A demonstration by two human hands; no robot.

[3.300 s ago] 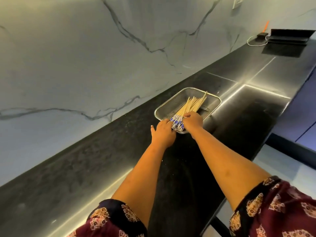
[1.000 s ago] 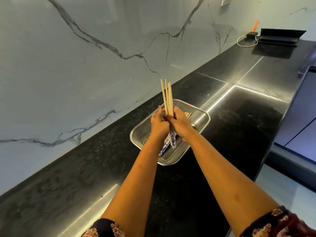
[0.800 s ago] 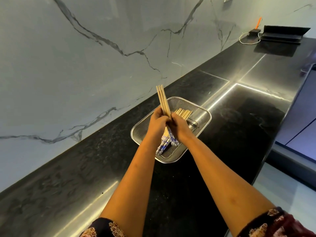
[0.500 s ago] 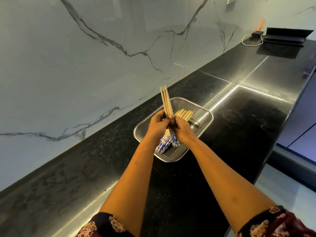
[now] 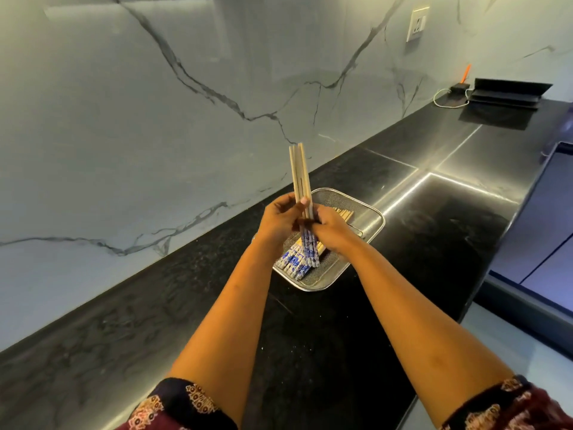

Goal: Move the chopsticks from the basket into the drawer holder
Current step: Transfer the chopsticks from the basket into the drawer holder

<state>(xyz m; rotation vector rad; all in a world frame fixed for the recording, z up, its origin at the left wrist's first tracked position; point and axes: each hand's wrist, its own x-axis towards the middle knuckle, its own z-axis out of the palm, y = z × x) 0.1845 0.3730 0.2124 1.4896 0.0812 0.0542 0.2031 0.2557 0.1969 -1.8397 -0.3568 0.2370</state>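
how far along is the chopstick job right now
Done: nothing delivered; no drawer holder is in view. In hand: the left hand and right hand grip a few chopsticks upright over the basket. Left: the pile lying in the basket, plus carrying all to the holder.

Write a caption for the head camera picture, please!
The left hand and right hand hold chopsticks upright over the mesh basket on the black counter.

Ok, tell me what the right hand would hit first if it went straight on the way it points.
Most likely the left hand: the right hand points forward-left over the basket, gripping the upright chopsticks that the left hand holds from the other side. Depth is unclear.
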